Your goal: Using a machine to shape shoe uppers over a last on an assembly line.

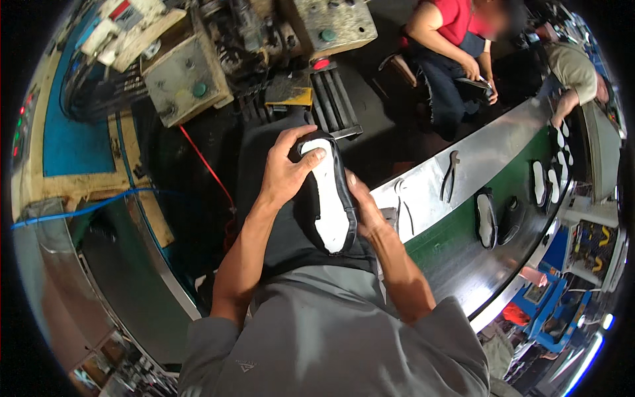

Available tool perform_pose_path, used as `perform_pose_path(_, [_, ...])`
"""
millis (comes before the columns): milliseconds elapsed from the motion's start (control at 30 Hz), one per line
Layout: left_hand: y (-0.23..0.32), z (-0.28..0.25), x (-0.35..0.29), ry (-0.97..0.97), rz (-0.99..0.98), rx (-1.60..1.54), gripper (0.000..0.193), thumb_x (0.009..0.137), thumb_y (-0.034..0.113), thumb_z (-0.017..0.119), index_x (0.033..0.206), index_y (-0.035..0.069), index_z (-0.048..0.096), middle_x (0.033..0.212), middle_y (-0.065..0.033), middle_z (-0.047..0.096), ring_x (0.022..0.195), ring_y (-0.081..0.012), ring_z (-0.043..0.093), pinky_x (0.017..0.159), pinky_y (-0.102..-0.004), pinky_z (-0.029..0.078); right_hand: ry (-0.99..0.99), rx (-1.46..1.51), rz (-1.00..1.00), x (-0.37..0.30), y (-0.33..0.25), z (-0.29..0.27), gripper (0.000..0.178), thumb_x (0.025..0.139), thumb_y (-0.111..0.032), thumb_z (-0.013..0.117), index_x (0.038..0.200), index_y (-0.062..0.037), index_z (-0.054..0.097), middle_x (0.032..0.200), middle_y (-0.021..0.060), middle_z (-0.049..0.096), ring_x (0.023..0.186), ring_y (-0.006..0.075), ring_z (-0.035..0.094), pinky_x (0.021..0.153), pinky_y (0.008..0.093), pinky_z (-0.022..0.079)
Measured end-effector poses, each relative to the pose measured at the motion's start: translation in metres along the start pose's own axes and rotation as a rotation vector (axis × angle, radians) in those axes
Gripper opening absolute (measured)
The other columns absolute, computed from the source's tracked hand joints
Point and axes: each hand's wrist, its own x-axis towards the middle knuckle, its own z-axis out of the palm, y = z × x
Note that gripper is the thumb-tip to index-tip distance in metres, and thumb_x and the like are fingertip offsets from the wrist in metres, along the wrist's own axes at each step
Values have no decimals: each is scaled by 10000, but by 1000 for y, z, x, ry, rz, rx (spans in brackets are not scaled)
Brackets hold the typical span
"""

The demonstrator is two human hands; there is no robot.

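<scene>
A black shoe upper with a white sole board (328, 198) is held over my lap, its white underside facing up. My left hand (286, 165) is closed round the far end, the thumb pressed on the white board and the fingers over the black edge. Along the right side, my right hand (365, 210) grips the shoe upper, with most of its fingers hidden beneath. Just right of that hand, light-handled pliers (405, 206) lie on the metal ledge. Dark pliers (450, 176) rest farther along the same ledge.
A green conveyor belt (436, 246) on my right carries several shoe uppers (487, 220). Ahead stand worn machine boxes (186, 83) with green buttons. A red cable (210, 167) hangs at left. A seated person in red (447, 26) and another person's arm (566, 106) are at far right.
</scene>
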Motion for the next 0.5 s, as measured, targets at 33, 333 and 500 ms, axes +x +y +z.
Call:
perform_pose_path(33, [-3, -5, -7, 31, 22, 46, 520, 986, 175, 789, 1454, -15, 664, 1342, -130, 691, 1241, -218, 658, 1091, -352, 508, 72, -462, -242, 7, -6, 5, 857, 1023, -614, 696, 1605, -11, 518, 1444, 254, 677, 1198, 330, 737, 1029, 454, 596])
perform_pose_path(333, [-7, -31, -13, -60, -79, -34, 564, 982, 110, 699, 1525, -16, 612, 1472, -196, 641, 1390, -291, 602, 1190, -382, 448, 30, -1363, -401, 26, -76, 64, 600, 1058, -383, 689, 1396, 112, 653, 1051, 208, 778, 955, 236, 738, 873, 389, 587])
perform_pose_path(500, [-16, -32, -10, -175, -88, -193, 541, 991, 89, 678, 1515, -28, 611, 1495, -169, 641, 1389, -256, 603, 1177, -373, 461, -159, -1554, -169, 11, -108, 81, 597, 1047, -263, 641, 1510, 107, 568, 1140, 161, 752, 983, 203, 688, 898, 372, 572])
